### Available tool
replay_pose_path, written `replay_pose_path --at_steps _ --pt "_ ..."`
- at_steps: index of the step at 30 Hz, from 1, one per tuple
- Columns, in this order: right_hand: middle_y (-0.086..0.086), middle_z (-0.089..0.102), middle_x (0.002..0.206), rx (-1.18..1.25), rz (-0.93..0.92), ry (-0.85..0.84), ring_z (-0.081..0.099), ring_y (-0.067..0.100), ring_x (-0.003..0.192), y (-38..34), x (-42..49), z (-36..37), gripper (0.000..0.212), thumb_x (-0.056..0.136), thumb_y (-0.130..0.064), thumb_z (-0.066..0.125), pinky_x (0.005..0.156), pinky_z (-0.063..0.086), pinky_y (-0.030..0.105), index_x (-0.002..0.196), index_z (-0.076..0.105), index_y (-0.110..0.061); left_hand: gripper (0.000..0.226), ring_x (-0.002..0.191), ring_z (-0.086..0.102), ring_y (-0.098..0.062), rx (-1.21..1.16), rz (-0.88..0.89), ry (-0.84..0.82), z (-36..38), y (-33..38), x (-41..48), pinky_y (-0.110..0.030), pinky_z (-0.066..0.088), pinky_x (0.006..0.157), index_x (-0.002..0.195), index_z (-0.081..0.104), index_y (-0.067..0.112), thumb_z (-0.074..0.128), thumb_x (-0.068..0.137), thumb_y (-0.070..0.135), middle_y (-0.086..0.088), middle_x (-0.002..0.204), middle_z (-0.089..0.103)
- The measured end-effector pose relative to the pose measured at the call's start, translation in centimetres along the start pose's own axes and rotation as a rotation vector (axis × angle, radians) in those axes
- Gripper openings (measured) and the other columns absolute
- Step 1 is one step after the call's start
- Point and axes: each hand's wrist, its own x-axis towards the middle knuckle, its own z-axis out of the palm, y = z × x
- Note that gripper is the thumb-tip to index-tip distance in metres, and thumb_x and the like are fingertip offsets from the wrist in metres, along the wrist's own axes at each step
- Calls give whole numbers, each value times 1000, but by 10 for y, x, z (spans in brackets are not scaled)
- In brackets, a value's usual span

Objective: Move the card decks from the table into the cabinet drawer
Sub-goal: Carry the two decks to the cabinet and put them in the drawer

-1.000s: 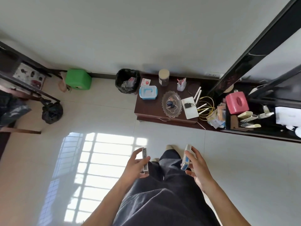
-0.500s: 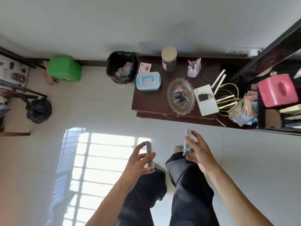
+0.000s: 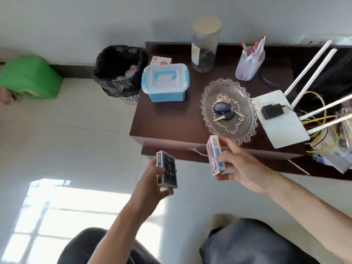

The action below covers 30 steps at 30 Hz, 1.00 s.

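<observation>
My left hand (image 3: 154, 180) grips a dark card deck (image 3: 167, 169), held on edge over the tiled floor just in front of the cabinet. My right hand (image 3: 242, 166) holds a purple and blue card deck (image 3: 215, 155), also on edge, right before the cabinet's front. The dark wooden cabinet (image 3: 171, 121) stands against the wall. Its drawer front (image 3: 171, 149), with a curved metal handle (image 3: 198, 151), is closed and lies between my two hands.
On the cabinet top stand a blue lidded box (image 3: 164, 82), a glass jar (image 3: 204, 44), a plastic cup (image 3: 249, 63), a glass dish with keys (image 3: 228, 111) and a white router (image 3: 280, 119) with cables. A black bin (image 3: 120, 71) and green stool (image 3: 30, 77) sit left.
I have walked up to the cabinet, so it looms much larger. Both hands, each still holding a deck, have risen and reached forward to the drawer front.
</observation>
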Motion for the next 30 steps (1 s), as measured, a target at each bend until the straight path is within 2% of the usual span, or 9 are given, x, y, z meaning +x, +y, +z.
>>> replay_pose_path --at_steps 4,7,10,12,14,16,19,24,30 --pt "3 70 96 -233 -148 6 68 18 82 -14 48 25 41 82 -31 73 69 58 34 115 64 -52 45 87 63 -19 131 204 68 -17 16 49 -26 53 60 126 57 42 61 81 38 -5 108 66" --pt "-4 72 98 -414 -241 93 72 8 81 -30 78 42 36 77 -47 76 65 59 26 108 62 -57 41 85 68 -17 289 346 174 -21 38 77 -29 55 58 120 60 47 67 79 45 7 94 70" --pt "-13 67 104 -652 -319 195 69 8 94 -44 103 51 53 77 -54 73 82 59 33 126 54 -50 44 82 70 -14 519 426 319 -18 60 103 -34 60 62 116 58 49 66 72 50 7 91 73" --pt "-7 64 122 -875 -338 266 63 17 109 -51 116 55 70 77 -58 69 93 53 38 141 46 -42 53 89 68 -17 709 425 403 -18 72 120 -42 61 77 121 55 46 63 70 53 3 104 70" --pt "4 57 132 -1078 -328 325 60 27 115 -56 129 59 80 77 -59 66 92 51 41 149 38 -36 64 99 65 -23 897 400 474 -20 79 136 -46 57 88 130 49 42 60 70 57 -4 113 65" --pt "9 51 132 -1265 -325 367 60 34 114 -60 144 64 84 79 -57 64 86 49 42 153 33 -32 68 109 59 -29 1033 365 532 -22 85 151 -47 53 94 135 43 44 56 69 59 -11 120 58" --pt "11 50 127 -1478 -370 396 63 35 109 -63 163 71 75 83 -53 64 77 47 40 148 38 -26 71 118 52 -35 1132 327 568 -25 87 169 -48 49 95 138 39 44 57 71 57 -15 127 51" --pt "16 50 131 -1653 -320 415 60 37 114 -57 187 78 76 84 -53 66 90 48 45 149 40 -23 71 124 45 -36 1273 292 599 -25 85 182 -49 47 96 139 38 40 63 73 54 -14 131 44" --pt "20 44 145 -1703 -299 392 52 39 127 -55 184 79 88 90 -57 60 99 45 48 160 22 -19 72 130 40 -40 1278 260 563 -21 88 176 -51 44 100 139 37 38 66 76 59 -16 137 39"
